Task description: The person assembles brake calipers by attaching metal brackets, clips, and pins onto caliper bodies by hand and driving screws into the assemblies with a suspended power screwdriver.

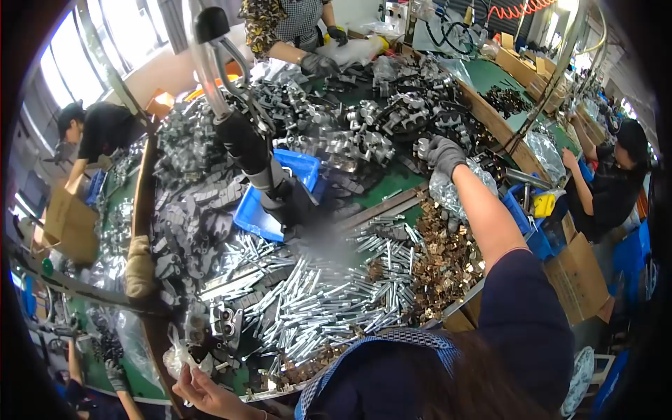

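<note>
My right hand, in a grey glove, reaches far over the heaped table. Its fingers are curled round a silver metal casting, partly hidden by the glove. Beneath that wrist lies a clear plastic bag. At the near left edge my bare left hand has its fingers half bent and apart, beside a small knotted plastic bag. Silver pins lie heaped in the middle, with small brown metal clips to their right. Dark flat pads cover the left side.
A black, partly blurred hanging tool rises over a blue tray. More castings are piled behind. Across the table a person's gloved hand rests near the parts. Wooden borders edge the table. Other people work left and right.
</note>
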`<state>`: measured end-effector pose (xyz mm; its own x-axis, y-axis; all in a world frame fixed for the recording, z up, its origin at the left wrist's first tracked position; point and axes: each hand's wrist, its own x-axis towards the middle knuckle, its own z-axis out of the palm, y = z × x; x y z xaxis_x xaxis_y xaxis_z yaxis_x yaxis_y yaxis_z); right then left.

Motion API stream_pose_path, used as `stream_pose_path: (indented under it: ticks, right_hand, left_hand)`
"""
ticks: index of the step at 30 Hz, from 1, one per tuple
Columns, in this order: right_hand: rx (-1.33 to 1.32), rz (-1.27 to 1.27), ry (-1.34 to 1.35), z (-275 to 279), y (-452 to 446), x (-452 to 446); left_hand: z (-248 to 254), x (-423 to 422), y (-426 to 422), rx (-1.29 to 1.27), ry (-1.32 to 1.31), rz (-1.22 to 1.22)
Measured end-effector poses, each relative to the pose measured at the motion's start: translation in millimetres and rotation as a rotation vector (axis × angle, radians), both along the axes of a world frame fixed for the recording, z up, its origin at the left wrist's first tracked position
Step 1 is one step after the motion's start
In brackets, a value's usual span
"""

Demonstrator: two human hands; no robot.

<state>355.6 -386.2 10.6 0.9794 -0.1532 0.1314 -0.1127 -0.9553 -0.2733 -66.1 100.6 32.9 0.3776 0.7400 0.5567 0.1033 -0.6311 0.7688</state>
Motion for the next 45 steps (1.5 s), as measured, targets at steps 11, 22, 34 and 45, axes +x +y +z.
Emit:
stream_pose_path:
  ticks: [11,22,34,45]
  right_hand:
    - [0.626,-0.102,-0.550,113,-35,100]
    - [-0.020,0.533,-0.019,29,158,37]
    - [0.983,0.538,0.140,65,120,-28]
    - [1.241,1.096,0.352,3,201,-260]
  left_hand:
    - [34,20,-25,0.261,0.007,0.230]
    - [11,33,-27,-0.037,0.035,0.032]
    - [-19,30,-71,-0.337,0.107,-0.461]
    - [-48,84,-131,-0.762,0.318,-1.154]
